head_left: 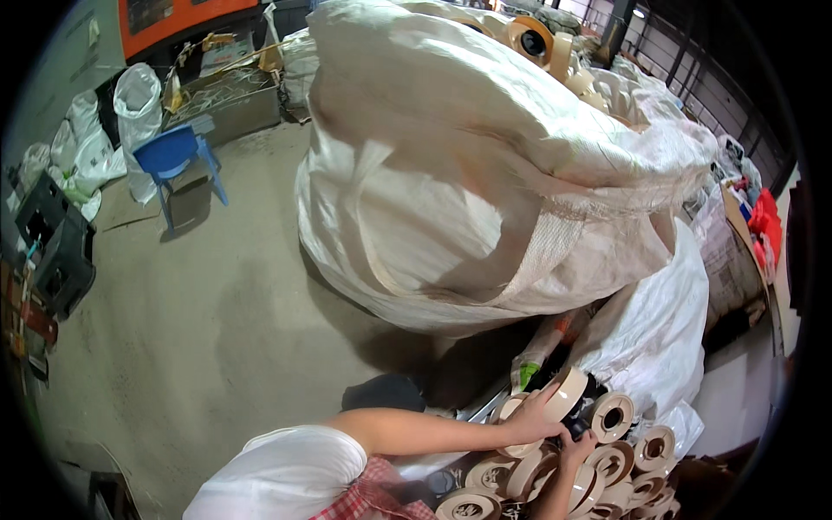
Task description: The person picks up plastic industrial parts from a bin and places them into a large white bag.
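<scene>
At the lower right, my left hand [530,422] is closed on the edge of a cream plastic spool [567,394], which is tilted on its side. My right hand [575,447] is just below it, fingers bent around a small black part [575,426] whose exact kind I cannot make out. Another cream spool [613,417] with a dark centre is right beside my hands. Beneath both forearms lies a heap of similar cream spools [492,475], some ring-shaped and some with spoked faces.
A huge white woven bulk bag [433,199] bulges ahead, with tan spools [530,40] behind its top. A white sack [654,321] leans right of the heap. Further left are a blue plastic chair [169,154], black crates [59,247] and white sacks [137,113] on the concrete floor [182,347].
</scene>
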The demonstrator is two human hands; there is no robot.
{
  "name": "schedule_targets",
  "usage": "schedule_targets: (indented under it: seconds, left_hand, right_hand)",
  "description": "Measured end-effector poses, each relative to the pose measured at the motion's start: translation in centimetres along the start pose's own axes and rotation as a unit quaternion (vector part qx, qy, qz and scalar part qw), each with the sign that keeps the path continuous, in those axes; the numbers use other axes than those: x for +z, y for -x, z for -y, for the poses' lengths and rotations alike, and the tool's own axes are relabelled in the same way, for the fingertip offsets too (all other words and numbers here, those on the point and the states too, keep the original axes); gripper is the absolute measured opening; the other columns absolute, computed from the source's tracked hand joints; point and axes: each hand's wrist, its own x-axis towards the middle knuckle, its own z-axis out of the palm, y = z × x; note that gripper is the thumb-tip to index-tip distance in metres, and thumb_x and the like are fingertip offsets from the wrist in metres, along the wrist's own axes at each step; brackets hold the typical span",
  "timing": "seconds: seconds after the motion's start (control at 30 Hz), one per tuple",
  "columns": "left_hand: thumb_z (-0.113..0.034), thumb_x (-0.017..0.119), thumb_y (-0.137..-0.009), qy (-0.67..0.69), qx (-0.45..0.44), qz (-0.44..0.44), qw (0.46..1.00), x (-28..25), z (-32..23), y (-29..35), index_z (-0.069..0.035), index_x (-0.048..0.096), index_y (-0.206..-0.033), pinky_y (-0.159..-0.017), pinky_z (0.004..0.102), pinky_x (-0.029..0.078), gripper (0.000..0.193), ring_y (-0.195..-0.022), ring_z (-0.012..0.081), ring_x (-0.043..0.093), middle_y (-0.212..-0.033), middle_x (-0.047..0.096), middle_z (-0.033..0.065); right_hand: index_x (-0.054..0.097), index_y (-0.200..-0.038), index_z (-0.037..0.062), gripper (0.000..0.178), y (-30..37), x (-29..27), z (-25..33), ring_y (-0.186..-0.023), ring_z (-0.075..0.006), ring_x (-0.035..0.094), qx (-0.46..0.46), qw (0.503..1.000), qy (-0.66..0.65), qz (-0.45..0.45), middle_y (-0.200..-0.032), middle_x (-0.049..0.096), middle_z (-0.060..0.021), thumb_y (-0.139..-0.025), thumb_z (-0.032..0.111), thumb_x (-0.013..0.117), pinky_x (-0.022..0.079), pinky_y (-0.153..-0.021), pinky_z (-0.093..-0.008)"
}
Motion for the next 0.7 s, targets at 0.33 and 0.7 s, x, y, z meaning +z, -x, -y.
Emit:
schedule_targets:
  seconds: [0.33, 0.7]
  left_hand:
    - [-0.022, 0.069, -0.074, 0.208, -0.268, 0.333, 0.880, -1.1, -0.8, 0.2, -0.005, 0.062, -0.108, -0.077, 0.0271, 0.049, 0.039, -0.087, 0.0129, 0.059, -0.095, 0.064, 0.0060]
    - [-0.018, 0.076, -0.072, 0.093, -0.071, 0.337, 0.934, -0.1, 0.4, 2.4, -0.003, 0.042, -0.131, -0.086, 0.0299, 0.047, 0.070, -0.102, 0.0146, 0.056, -0.113, 0.058, 0.0086]
  right_hand:
    - [0.049, -0.084, -0.0007, 0.025, 8.7, -8.9, 7.8, -0.122, -0.0446, 0.039, -0.398, 0.908, -0.111, 0.071, -0.131, 0.039, -0.0244, -0.070, 0.008, 0.068, 0.032, -0.103, -0.0475]
    - [0.021, -0.137, 0.0072, 0.073, 8.6, -7.6, 8.0, -0.073, -0.0254, 0.063, -0.010, 0.944, -0.301, 0.138, -0.106, 0.052, -0.0167, -0.081, 0.024, 0.065, 0.055, -0.055, -0.0299]
